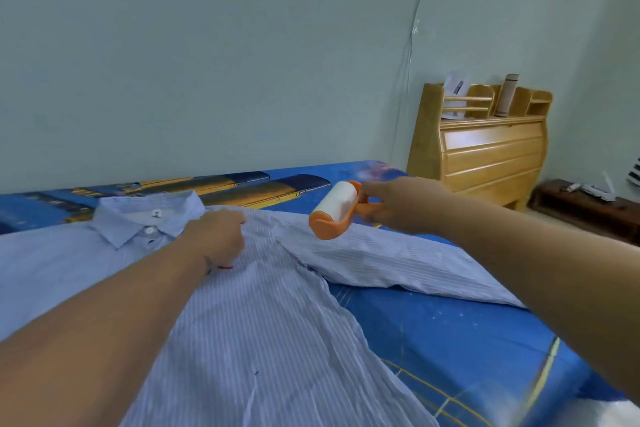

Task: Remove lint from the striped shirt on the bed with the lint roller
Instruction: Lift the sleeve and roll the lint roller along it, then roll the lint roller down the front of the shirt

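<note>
A light blue striped shirt [270, 315] lies spread flat on the bed, collar at the far left and one sleeve stretched out to the right. My left hand [218, 236] presses down on the shirt's shoulder, just right of the collar, fingers curled on the fabric. My right hand [401, 204] grips the orange handle of a lint roller [334, 210]. Its white sticky drum hovers just above the top of the right sleeve, near the shoulder seam.
The bed has a blue printed sheet [467, 340] and runs along a pale green wall. A wooden headboard with shelves [485, 149] stands at the far right, with a bottle on top. A dark low bench [585, 211] sits beyond it.
</note>
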A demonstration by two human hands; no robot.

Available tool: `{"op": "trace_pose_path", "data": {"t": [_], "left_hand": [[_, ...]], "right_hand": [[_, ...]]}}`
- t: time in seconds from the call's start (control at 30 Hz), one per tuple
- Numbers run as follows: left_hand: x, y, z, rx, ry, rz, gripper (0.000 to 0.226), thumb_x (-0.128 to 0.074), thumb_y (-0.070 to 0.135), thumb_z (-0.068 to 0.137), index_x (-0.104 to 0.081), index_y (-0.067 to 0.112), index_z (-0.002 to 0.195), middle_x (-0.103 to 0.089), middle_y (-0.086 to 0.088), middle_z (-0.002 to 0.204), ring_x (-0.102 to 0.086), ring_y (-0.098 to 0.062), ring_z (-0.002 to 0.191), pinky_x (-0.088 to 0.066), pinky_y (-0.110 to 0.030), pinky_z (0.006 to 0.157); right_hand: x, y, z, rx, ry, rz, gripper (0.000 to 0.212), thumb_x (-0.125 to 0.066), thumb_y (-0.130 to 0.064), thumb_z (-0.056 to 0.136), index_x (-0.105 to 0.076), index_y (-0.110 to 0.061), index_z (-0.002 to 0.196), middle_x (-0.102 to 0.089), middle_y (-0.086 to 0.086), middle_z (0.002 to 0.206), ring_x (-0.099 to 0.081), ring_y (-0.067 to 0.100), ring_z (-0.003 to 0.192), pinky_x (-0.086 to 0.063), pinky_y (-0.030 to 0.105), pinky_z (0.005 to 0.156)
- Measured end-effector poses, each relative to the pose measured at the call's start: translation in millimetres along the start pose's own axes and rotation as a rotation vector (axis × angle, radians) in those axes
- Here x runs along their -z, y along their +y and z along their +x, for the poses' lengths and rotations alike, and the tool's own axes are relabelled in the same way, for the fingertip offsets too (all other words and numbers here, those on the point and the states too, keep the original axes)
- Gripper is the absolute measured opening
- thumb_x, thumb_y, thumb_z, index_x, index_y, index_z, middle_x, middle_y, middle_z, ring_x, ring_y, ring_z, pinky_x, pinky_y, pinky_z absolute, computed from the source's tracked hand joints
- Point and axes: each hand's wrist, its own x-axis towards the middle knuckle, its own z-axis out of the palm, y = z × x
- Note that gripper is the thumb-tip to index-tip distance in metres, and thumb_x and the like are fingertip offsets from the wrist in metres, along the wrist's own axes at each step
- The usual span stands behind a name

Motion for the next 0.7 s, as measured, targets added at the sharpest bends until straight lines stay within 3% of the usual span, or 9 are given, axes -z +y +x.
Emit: {"op": "trace_pose_path", "data": {"t": [0.07,0.17,0.23,0.37,0.47,0.7], "left_hand": [[-5.5,-10.8,2.7,0.026,-0.007,0.037,0.034,-0.037,0.013,0.092,-0.056,0.023,0.119,-0.053,-0.005,0.135,-0.05,-0.026,0.122,-0.046,-0.04,0.094],[-14.7,-25.4,7.9,-0.007,0.004,0.109,0.031,-0.037,0.015,0.091,-0.058,0.021,0.113,-0.057,-0.006,0.124,-0.052,-0.027,0.113,-0.046,-0.039,0.088],[-18.3,-33.9,9.0,-0.009,0.035,0.147,0.031,-0.037,0.017,0.093,-0.058,0.022,0.114,-0.058,-0.005,0.124,-0.052,-0.026,0.113,-0.045,-0.041,0.091],[-20.9,-50.1,12.1,0.015,0.121,0.254,0.032,-0.035,0.016,0.093,-0.059,0.028,0.111,-0.06,0.003,0.123,-0.049,-0.021,0.118,-0.03,-0.048,0.103],[-19.1,-64.2,14.6,0.046,0.145,0.254,0.037,-0.034,0.013,0.094,-0.055,0.031,0.12,-0.059,0.004,0.125,-0.045,-0.018,0.124,-0.018,-0.052,0.11],[-13.6,-89.5,21.3,0.058,0.008,0.099,0.041,-0.034,0.024,0.097,-0.043,0.033,0.136,-0.055,-0.005,0.137,-0.052,-0.026,0.121,-0.041,-0.04,0.099]], "right_hand": [[-11.5,-21.1,10.9,0.029,-0.019,0.008,0.02,-0.042,-0.046,0.092,-0.049,-0.034,0.106,-0.052,-0.012,0.071,-0.049,0.006,0.062,-0.033,0.029,0.05],[-26.5,-50.3,24.3,0.062,-0.09,0.054,0.023,-0.039,-0.037,0.093,-0.044,-0.026,0.113,-0.051,-0.007,0.074,-0.048,0.011,0.063,-0.035,0.03,0.053],[-34.6,-65.3,30.6,0.083,-0.121,0.053,0.025,-0.038,-0.037,0.094,-0.04,-0.025,0.115,-0.053,-0.003,0.078,-0.049,0.014,0.064,-0.035,0.031,0.052],[-46.0,-85.9,40.2,0.123,-0.142,-0.027,0.021,-0.036,-0.037,0.096,-0.042,-0.028,0.114,-0.051,-0.002,0.075,-0.048,0.014,0.062,-0.031,0.029,0.048],[-48.2,-95.0,48.1,0.129,-0.142,-0.053,0.016,-0.038,-0.037,0.096,-0.045,-0.032,0.109,-0.048,-0.005,0.071,-0.045,0.012,0.06,-0.03,0.028,0.048],[-49.1,-119.1,71.9,0.14,-0.149,-0.02,0.011,-0.042,-0.029,0.095,-0.048,-0.03,0.104,-0.056,-0.002,0.084,-0.053,0.019,0.074,-0.033,0.028,0.053]]}}
